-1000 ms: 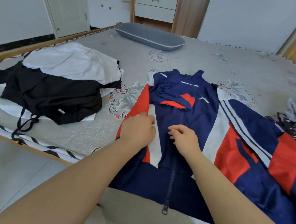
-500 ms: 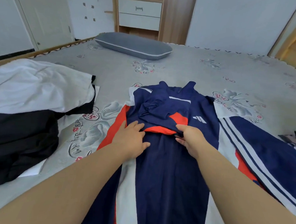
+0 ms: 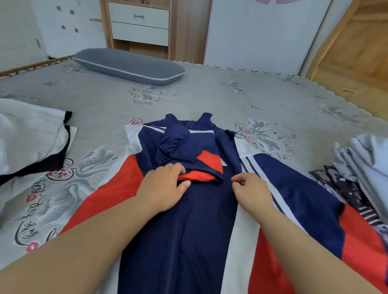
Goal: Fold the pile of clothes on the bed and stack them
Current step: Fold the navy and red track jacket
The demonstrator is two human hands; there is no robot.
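A: Setting? Bedroom; grey floral bedspread (image 3: 191, 101) covers the bed, grey pillow (image 3: 128, 66) lies well beyond the hands, a wooden drawer unit (image 3: 138, 23) stands against the far wall.

B: Task item? Navy, red and white track jacket (image 3: 179, 236) spread flat on the bed, directly under both hands, collar pointing away from the person. One sleeve (image 3: 320, 198) runs out to the right of the right hand.

A: Left hand (image 3: 163, 190)? Palm down on the jacket front, thumb and fingers pinching the edge of a bunched red-and-navy fold (image 3: 201, 169).

B: Right hand (image 3: 250, 191)? Just beside that fold, resting on the navy fabric, fingers curled. Cannot tell whether they pinch cloth.

A: Other clothes? White and black pile (image 3: 20, 142) well left of the left hand; light grey and patterned garments (image 3: 372, 165) well right of the right hand.
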